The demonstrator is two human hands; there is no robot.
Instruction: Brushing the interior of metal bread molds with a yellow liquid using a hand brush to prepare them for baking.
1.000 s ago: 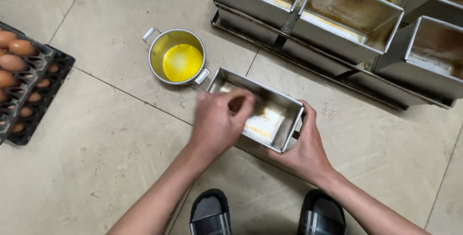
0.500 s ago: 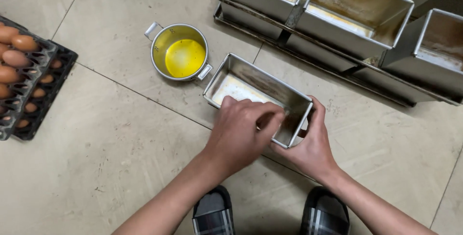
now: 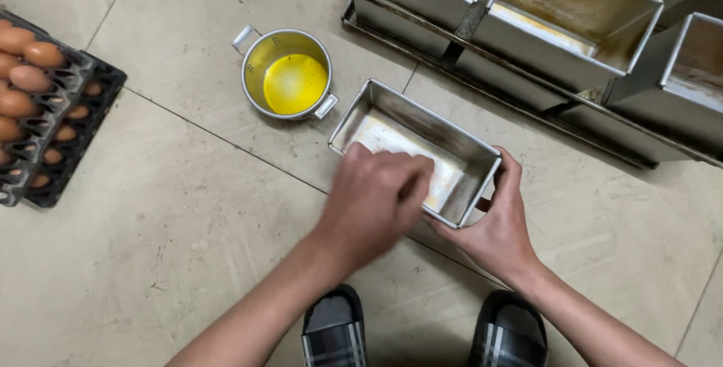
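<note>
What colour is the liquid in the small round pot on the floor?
Bright yellow liquid, seen best in the head view.

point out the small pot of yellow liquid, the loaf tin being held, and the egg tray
small pot [image 3: 290, 81], head view, on the yellow liquid
loaf tin [image 3: 392, 107], head view, far wall
egg tray [image 3: 71, 137], head view, dark right edge

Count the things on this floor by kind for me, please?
Rectangular metal baking tins: 5, one held by the left hand and right hand
Pot of yellow liquid: 1
Egg trays: 1 stack
Slippers: 2
Total: 9
</note>
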